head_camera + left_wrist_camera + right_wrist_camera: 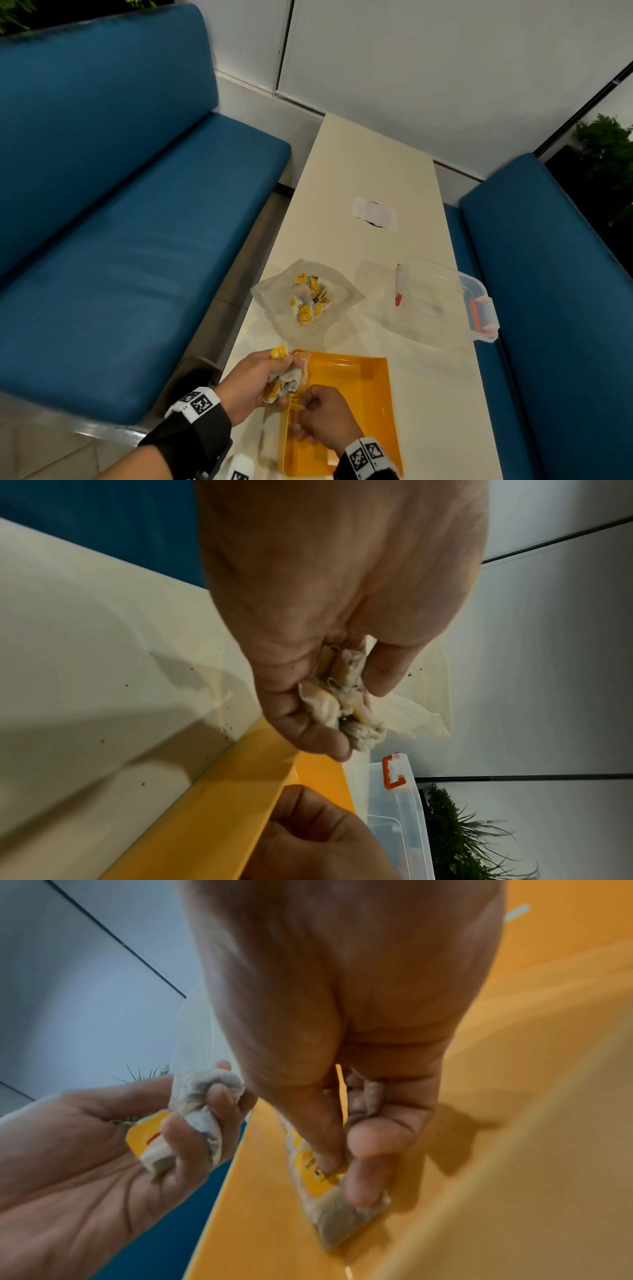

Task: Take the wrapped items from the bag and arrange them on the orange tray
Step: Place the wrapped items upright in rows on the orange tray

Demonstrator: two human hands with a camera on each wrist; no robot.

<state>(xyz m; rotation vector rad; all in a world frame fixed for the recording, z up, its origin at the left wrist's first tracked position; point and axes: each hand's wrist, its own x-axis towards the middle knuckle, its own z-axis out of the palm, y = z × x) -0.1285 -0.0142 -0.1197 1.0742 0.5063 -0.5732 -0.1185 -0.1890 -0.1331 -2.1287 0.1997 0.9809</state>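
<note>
Orange tray (370, 404) receives one wrapped item (329, 1191) pinched in the right hand (329, 416), best pressed flat by the wall, while the left hand (255, 383) clutches a bunch (287, 380) near the bag (308, 298).

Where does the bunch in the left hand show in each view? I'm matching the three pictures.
Head: the bunch sits lower centre, gripped by the left hand at the tray's far-left corner.
Left wrist: bunch at centre, between fingers and thumb.
Right wrist: bunch at left, in the curled left hand.
Shared landmark: the tray's orange rim, beside the bunch in all three.
</note>
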